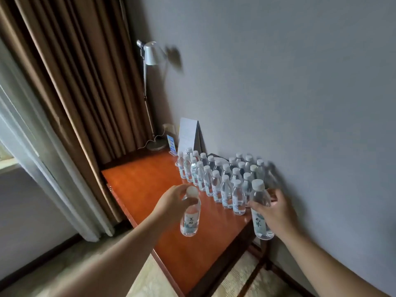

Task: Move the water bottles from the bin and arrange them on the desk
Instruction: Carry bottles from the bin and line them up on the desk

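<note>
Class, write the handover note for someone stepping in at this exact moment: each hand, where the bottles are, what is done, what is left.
Left hand: grips a water bottle by its neck, above the desk.
Right hand: holds a second bottle near the desk's near right corner, by the wall.
Done: many bottles stand upright in rows along the wall side of the desk.
Left: set both held bottles down at the near end of the rows. The bin is out of view, so how many remain cannot be told.

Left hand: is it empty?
No, the left hand grips a clear plastic water bottle near its white cap.
</note>
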